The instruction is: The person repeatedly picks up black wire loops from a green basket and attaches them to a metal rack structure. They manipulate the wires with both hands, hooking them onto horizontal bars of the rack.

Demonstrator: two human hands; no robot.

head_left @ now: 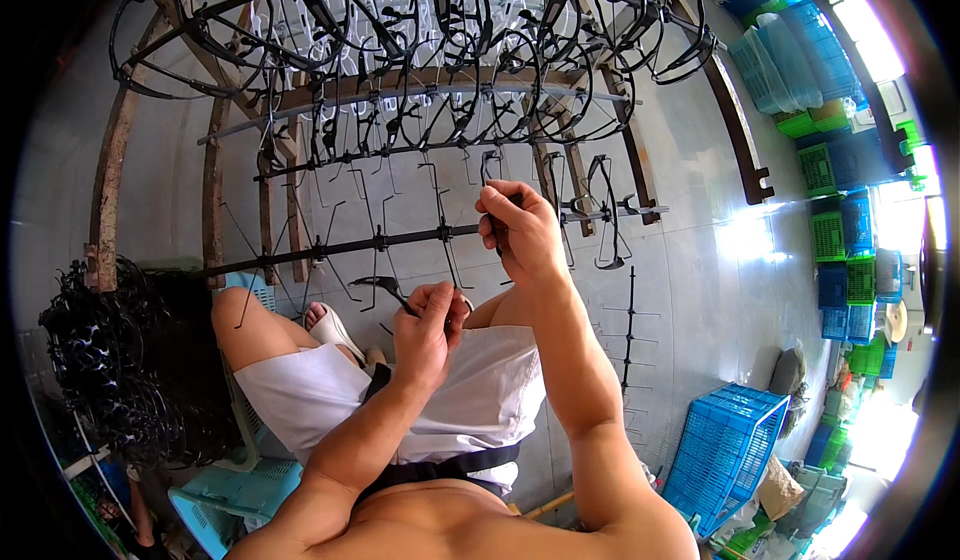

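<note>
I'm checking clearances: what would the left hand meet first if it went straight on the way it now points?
The left hand would probably meet a wire hook on the black rod, though depth is unclear.

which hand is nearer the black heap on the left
Left: the left hand is right of the black heap; the right hand is farther right and farther forward.

The only view, a wide fisheye worn on the head, looks steeply down at the person's bare hands (525,238), close below in mid-picture. It faces forward over the smooth grey floor (690,325), bending stacked blue and green plastic crates (829,235) along the right rim.
</note>
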